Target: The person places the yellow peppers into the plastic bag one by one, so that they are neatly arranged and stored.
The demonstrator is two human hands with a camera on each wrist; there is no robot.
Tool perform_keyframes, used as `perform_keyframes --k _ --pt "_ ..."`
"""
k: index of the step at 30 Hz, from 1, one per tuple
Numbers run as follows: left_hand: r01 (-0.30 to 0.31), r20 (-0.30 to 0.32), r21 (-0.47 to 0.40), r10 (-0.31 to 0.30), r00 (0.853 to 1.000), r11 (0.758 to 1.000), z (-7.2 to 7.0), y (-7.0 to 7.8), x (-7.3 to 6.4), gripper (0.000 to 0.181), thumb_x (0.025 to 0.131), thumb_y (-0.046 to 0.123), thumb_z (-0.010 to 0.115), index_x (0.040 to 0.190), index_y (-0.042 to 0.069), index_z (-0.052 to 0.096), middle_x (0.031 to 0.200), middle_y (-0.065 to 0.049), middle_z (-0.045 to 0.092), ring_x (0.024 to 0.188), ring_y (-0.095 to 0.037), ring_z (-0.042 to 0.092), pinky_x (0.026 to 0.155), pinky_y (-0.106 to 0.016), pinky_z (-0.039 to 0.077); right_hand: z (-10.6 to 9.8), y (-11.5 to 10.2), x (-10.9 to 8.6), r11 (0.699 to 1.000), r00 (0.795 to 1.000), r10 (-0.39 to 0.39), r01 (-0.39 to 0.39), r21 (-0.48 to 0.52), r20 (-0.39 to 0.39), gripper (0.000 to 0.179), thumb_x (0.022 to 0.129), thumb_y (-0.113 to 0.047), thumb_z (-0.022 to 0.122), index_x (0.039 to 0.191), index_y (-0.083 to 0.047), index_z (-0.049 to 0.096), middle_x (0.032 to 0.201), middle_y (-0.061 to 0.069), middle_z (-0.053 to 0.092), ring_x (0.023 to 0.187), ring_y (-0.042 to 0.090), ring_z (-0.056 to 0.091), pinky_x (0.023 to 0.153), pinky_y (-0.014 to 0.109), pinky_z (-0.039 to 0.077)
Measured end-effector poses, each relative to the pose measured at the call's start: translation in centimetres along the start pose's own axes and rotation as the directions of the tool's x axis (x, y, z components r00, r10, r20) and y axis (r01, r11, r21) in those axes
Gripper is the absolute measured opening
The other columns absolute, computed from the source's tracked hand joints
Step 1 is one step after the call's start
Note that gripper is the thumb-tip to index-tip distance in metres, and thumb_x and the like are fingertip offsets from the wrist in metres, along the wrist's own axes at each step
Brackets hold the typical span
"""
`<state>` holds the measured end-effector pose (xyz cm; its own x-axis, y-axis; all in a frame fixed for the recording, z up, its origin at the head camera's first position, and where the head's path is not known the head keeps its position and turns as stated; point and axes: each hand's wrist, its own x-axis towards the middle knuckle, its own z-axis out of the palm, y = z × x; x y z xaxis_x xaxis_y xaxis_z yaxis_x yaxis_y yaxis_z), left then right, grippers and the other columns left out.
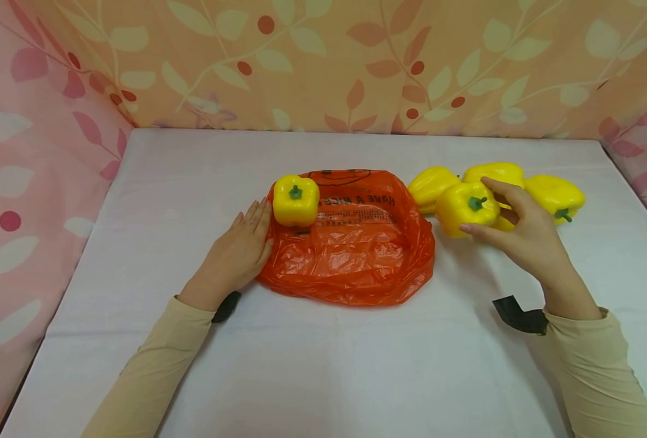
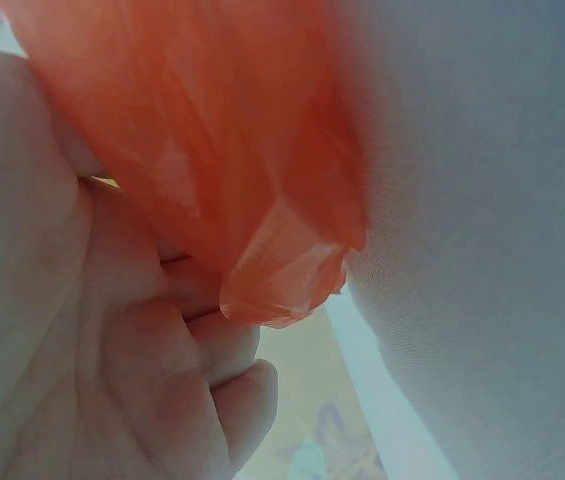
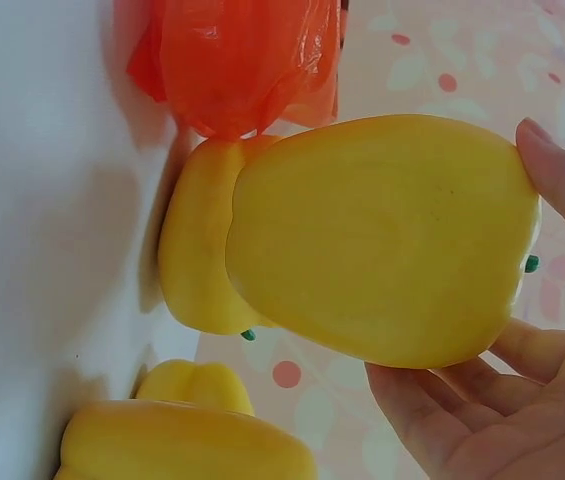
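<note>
An orange-red plastic bag (image 1: 351,255) with black print lies on the table, its rim bunched up around it. One yellow bell pepper (image 1: 296,202) stands stem up on the bag's left part. My left hand (image 1: 238,246) rests along the bag's left side with extended fingers; in the left wrist view the plastic (image 2: 272,260) lies against the fingers. My right hand (image 1: 526,231) grips another yellow bell pepper (image 1: 463,210) between thumb and fingers, to the right of the bag. In the right wrist view this pepper (image 3: 382,240) is raised off the table surface.
Behind the right hand lie several more yellow bell peppers, among them a left one (image 1: 430,187), a rear one (image 1: 493,172) and a right one (image 1: 556,196). A white cloth covers the table (image 1: 323,365). Patterned curtains (image 1: 323,67) stand at the back and sides.
</note>
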<state>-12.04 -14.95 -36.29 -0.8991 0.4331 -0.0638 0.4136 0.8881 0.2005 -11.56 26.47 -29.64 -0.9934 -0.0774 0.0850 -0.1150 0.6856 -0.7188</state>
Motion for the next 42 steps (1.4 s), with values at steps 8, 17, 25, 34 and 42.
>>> perform_keyframes --k 8,17,25,34,42 --pt "-0.005 0.004 0.012 0.005 1.0 1.0 -0.2 -0.1 0.0 0.059 0.099 0.016 0.035 0.145 -0.012 0.012 0.153 -0.025 0.011 0.142 -0.035 0.011 0.113 -0.048 0.014 0.2 -0.4 -0.1 1.0 0.999 -0.025 0.025 0.014 -0.028 0.075 0.079 -0.012 0.078 0.143 -0.005 0.04 0.135 0.015 0.044 0.117 0.019 0.043 0.089 0.003 0.036" --pt "0.002 0.002 -0.007 -0.002 1.0 1.0 -0.1 -0.1 0.0 0.06 0.099 0.018 0.037 0.146 -0.011 0.012 0.154 -0.023 0.012 0.142 -0.034 0.011 0.113 -0.048 0.014 0.4 -0.4 -0.1 0.997 0.997 -0.067 0.068 0.027 -0.046 0.074 0.077 -0.009 0.078 0.142 -0.006 0.042 0.135 0.014 0.045 0.115 0.014 0.043 0.089 0.003 0.036" --pt "0.004 -0.006 0.0 -0.004 1.0 1.0 0.0 0.1 -0.1 0.062 0.099 0.02 0.04 0.145 -0.011 0.014 0.153 -0.024 0.014 0.142 -0.035 0.012 0.113 -0.048 0.014 0.9 -0.8 -0.3 0.989 0.988 -0.135 0.139 0.051 -0.076 0.073 0.075 -0.002 0.078 0.14 -0.006 0.045 0.135 0.01 0.047 0.115 0.01 0.044 0.091 0.005 0.037" --pt "0.007 0.005 0.014 -0.007 1.0 1.0 -0.1 0.1 -0.1 0.062 0.1 0.022 0.039 0.145 -0.011 0.014 0.153 -0.024 0.014 0.142 -0.034 0.011 0.113 -0.048 0.014 1.6 -2.3 0.4 0.975 0.979 -0.197 0.202 0.094 -0.056 0.074 0.074 0.001 0.078 0.14 -0.005 0.044 0.134 0.014 0.048 0.118 0.009 0.045 0.092 0.007 0.037" --pt "0.002 0.001 0.016 -0.002 1.0 1.0 -0.2 0.1 -0.1 0.062 0.1 0.022 0.039 0.145 -0.011 0.014 0.152 -0.024 0.015 0.142 -0.034 0.011 0.113 -0.048 0.014 2.3 -3.6 0.9 0.966 0.971 -0.239 0.24 0.095 -0.017 0.076 0.074 0.001 0.078 0.141 -0.005 0.043 0.137 0.013 0.046 0.121 0.012 0.044 0.094 0.008 0.037"
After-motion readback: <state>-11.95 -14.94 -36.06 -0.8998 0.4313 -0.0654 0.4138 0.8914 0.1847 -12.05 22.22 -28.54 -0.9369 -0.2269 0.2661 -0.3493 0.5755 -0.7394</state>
